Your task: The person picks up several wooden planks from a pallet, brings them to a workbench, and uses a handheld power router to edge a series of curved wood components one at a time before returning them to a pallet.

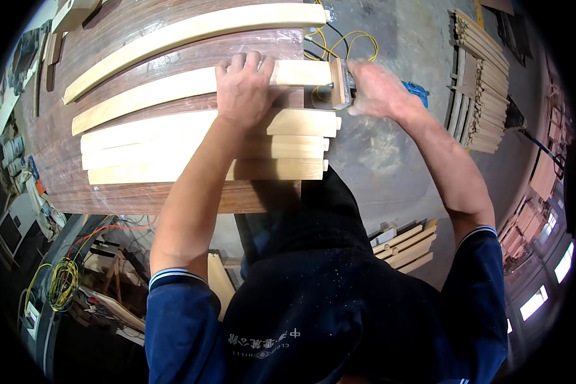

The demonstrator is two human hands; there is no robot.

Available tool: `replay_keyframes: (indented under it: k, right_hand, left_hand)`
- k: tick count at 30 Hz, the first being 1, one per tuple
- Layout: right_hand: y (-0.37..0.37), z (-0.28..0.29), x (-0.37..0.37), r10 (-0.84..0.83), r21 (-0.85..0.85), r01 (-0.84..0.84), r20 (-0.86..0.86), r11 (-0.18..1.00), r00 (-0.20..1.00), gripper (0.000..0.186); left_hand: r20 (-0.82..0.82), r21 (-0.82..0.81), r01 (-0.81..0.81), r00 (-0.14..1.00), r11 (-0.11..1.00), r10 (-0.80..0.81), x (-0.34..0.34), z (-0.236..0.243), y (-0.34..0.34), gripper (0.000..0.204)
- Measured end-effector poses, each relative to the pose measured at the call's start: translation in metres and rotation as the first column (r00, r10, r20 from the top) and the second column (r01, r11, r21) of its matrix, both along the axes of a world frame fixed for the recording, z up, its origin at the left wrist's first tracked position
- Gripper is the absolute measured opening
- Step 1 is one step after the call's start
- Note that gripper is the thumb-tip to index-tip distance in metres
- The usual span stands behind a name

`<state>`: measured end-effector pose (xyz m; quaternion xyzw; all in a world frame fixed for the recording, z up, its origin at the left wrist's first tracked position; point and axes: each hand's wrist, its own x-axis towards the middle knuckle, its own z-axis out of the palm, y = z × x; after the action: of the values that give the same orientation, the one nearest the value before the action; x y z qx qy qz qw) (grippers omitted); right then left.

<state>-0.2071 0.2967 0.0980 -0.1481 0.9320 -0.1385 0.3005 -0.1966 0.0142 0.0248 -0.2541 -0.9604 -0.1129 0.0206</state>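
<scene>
A pale, slightly curved wooden slat [173, 89] lies across the brown table, its right end past the table edge. My left hand [243, 93] presses down on it, fingers curled over its far side. At the slat's right end, my right hand [379, 89] is closed round a block-like tool with a flat wooden face [340, 83]. That face stands upright against or very near the slat's end; exact contact cannot be told. The tool's body is mostly hidden by the hand. Another curved slat [192, 35] lies beyond, and several slats [275, 147] with tenoned ends sit side by side nearer me.
The brown tabletop [192, 197] ends just right of my left hand. Yellow and black cables [342, 45] lie on the floor beyond, with a blue object [416, 91] behind my right wrist. Stacked wood strips [483, 89] are at the right; a coiled yellow cable [64, 285] hangs lower left.
</scene>
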Motion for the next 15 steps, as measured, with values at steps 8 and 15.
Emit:
replay_keyframes:
  k: [8, 15]
  right_hand:
    - [-0.0026, 0.0013, -0.0034, 0.015, 0.039, -0.015, -0.005, 0.999, 1.000, 0.047]
    - [-0.0011, -0.0043, -0.0107, 0.005, 0.037, -0.006, 0.009, 0.999, 1.000, 0.050]
  left_hand:
    - [0.058, -0.048, -0.017, 0.998, 0.999, 0.020, -0.0004, 0.0024, 0.0030, 0.062]
    - [0.098, -0.077, -0.017, 0.995, 0.997, 0.024, -0.0009, 0.0045, 0.0030, 0.066]
